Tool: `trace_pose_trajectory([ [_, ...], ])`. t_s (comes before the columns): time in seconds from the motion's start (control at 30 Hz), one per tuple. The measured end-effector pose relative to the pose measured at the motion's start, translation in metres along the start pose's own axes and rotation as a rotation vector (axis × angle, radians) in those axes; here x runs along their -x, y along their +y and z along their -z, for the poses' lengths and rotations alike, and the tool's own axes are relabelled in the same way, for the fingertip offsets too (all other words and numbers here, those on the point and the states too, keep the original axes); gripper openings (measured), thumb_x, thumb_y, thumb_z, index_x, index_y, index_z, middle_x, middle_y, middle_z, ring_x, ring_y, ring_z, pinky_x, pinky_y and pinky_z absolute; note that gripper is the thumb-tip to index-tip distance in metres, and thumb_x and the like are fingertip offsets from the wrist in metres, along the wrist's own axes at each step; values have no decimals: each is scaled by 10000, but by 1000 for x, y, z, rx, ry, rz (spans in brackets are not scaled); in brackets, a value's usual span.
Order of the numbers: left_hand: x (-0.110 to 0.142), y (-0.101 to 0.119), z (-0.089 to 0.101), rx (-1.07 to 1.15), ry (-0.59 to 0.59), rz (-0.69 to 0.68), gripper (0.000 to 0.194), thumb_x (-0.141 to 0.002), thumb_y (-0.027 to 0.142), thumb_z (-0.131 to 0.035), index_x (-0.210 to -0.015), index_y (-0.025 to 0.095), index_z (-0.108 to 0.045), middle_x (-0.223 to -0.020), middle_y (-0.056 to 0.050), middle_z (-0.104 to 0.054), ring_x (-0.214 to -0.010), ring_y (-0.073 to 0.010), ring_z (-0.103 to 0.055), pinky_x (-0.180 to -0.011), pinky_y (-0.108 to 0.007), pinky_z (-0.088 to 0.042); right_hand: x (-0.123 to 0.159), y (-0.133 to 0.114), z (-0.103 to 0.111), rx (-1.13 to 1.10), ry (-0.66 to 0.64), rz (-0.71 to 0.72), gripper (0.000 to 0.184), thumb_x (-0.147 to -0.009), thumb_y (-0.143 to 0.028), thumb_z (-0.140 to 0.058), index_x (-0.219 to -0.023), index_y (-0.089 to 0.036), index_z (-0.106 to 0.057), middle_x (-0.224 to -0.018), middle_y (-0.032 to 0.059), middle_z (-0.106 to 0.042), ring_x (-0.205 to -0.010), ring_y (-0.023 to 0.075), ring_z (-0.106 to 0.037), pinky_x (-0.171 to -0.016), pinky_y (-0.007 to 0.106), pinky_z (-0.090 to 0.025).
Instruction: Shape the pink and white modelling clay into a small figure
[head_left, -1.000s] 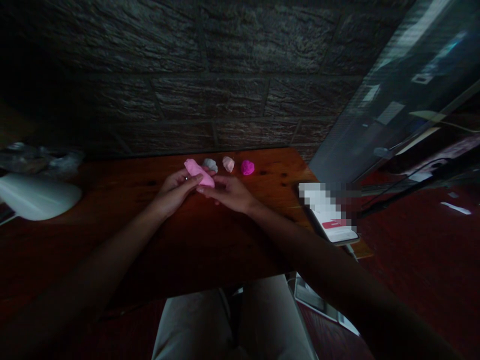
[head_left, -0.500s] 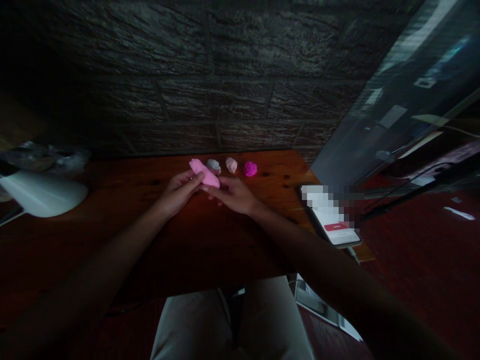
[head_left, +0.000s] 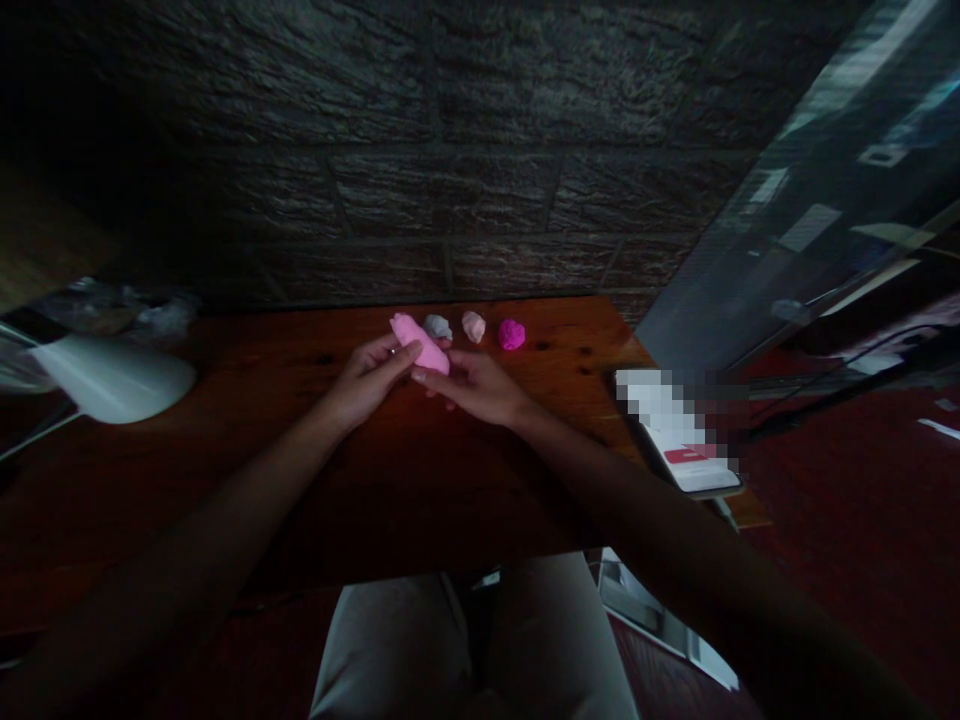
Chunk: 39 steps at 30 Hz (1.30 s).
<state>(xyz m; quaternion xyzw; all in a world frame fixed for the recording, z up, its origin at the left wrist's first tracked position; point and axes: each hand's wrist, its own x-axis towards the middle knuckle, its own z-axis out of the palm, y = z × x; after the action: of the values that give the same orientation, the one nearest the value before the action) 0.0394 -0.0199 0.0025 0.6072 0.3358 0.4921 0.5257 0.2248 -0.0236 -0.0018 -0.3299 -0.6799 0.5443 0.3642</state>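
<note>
two hands (head_left: 365,385), one pink roll (head_left: 424,350), three small lumps (head_left: 474,326) (one grey, one pale pink, one magenta), one phone (head_left: 706,474), one worktop (head_left: 559,345).

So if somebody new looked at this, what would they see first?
Probably the bright pink roll, held between the left hand and the right hand over the wooden table. Just beyond it, near the dark wall, sit three small lumps: grey-white, pale pink and vivid magenta. The lit screen at the table's right edge also stands out in this dim place.
</note>
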Motion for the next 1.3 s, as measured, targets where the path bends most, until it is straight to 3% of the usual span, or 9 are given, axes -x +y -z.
trace_pose_trajectory([
  [0.3,-2,2,2,195,-31,15,419,-837,526,-799,-1094,195,-791,-1134,-116,-797,-1136,-265,-722,-934,-354,-586,5,-10,3,84,-80,47,345,-943,-495,-650,-872,-159,-681,-809,51,-738,-578,109,-615,-574,266,-505],
  [0.43,-1,5,3,210,-55,33,418,-829,501,-809,-1103,185,-779,-1100,-113,-804,-1066,-249,-739,-920,-354,-586,5,-10,1,59,-103,29,393,-940,-549,-637,-851,-168,-671,-791,44,-731,-566,106,-606,-563,257,-491],
  [0.7,-3,0,5,96,5,7,373,-843,511,-777,-1005,175,-772,-958,-88,-804,-865,-194,-756,-766,-292,-587,6,-11,-1,21,-128,-21,321,-951,-458,-663,-1066,-160,-697,-906,61,-741,-619,109,-609,-593,271,-521],
  [0.83,-2,0,6,111,10,4,386,-824,527,-793,-973,172,-768,-942,-84,-800,-863,-194,-758,-816,-310,-596,6,-11,-1,49,-177,43,315,-987,-467,-613,-967,-161,-686,-888,56,-737,-601,95,-602,-586,256,-503],
  [1.07,1,9,7,215,-97,62,507,-839,510,-780,-1212,172,-727,-1196,-145,-770,-995,-260,-747,-710,-298,-602,6,-11,-1,-109,-226,-33,409,-1023,-550,-534,-1072,-168,-672,-901,71,-755,-597,94,-612,-531,224,-487],
  [1.3,0,8,11,199,-49,42,421,-776,495,-843,-1045,187,-743,-1015,-89,-798,-823,-204,-749,-637,-279,-581,7,-14,-1,-141,-201,-37,377,-941,-545,-665,-1044,-183,-681,-962,67,-761,-617,90,-613,-539,226,-484],
])
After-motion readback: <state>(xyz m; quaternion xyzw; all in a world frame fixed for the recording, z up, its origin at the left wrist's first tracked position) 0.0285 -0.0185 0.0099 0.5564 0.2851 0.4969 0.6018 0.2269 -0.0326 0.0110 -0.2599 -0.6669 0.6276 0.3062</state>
